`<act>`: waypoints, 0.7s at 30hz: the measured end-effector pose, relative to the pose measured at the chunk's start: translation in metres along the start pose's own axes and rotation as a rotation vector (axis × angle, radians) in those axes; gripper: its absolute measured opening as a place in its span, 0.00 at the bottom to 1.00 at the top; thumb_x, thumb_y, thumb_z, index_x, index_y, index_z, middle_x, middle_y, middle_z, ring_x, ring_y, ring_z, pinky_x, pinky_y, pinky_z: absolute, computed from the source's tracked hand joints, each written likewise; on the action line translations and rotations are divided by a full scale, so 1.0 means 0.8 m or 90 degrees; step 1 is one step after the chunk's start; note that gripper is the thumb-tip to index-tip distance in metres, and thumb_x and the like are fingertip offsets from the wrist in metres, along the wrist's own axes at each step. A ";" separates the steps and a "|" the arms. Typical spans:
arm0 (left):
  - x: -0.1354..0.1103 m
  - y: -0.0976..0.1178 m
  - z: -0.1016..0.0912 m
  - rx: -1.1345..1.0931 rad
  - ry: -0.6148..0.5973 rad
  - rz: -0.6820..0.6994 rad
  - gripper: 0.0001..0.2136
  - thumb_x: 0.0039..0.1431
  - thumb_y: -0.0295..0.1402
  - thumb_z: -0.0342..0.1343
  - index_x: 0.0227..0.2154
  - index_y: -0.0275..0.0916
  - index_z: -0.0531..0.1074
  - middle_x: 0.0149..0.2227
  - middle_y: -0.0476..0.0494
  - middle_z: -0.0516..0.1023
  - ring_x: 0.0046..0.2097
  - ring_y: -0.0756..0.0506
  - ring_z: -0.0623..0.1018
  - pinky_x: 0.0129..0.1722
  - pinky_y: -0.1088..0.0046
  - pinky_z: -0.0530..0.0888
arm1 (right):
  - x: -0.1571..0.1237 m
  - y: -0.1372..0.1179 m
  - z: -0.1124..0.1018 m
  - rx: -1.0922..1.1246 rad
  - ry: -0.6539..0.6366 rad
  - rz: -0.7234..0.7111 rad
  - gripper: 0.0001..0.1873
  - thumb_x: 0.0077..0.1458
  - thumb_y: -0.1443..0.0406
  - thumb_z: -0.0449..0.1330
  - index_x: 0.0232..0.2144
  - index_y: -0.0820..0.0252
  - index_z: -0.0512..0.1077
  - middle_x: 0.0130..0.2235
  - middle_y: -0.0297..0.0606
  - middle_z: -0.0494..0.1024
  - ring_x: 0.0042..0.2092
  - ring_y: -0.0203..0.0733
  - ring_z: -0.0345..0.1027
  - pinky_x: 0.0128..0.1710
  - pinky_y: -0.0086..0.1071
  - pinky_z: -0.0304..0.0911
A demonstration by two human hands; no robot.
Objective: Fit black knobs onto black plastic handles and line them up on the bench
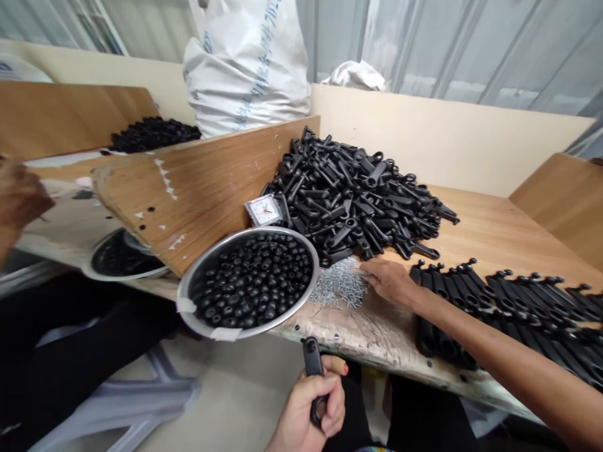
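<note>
My left hand is low in view, below the table edge, gripping a black plastic lever-shaped part upright. My right hand reaches across the wooden table, its fingertips at the edge of a heap of small silver screws. I cannot tell whether those fingers hold a screw. Behind the screws lies a large heap of black plastic parts. Rows of similar black parts lie to the right of my right hand. A steel bowl of round black knobs sits left of the screws.
A tilted wooden board stands behind the bowl, with a small square clock by the heap. At the left, a co-worker's hand is blurred near a second bowl. A white sack stands behind, and a white plastic chair leg is below.
</note>
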State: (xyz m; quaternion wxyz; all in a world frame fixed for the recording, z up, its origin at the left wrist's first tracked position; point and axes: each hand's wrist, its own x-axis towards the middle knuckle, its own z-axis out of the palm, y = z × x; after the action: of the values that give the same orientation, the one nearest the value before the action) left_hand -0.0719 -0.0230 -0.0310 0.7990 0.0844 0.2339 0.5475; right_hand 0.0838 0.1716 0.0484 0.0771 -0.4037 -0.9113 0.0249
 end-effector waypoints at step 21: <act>-0.004 0.010 0.011 0.025 0.046 0.046 0.06 0.47 0.27 0.51 0.30 0.33 0.69 0.11 0.53 0.59 0.12 0.57 0.54 0.13 0.80 0.48 | 0.100 -0.166 -0.051 0.024 -0.149 -0.230 0.10 0.51 0.64 0.54 0.35 0.57 0.73 0.32 0.38 0.76 0.36 0.42 0.69 0.26 0.28 0.49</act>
State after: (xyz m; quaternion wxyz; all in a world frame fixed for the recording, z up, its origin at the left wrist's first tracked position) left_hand -0.0752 -0.0219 -0.0193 0.7677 0.0885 0.2703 0.5742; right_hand -0.0595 0.1405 0.1123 -0.0185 -0.2268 -0.9709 0.0749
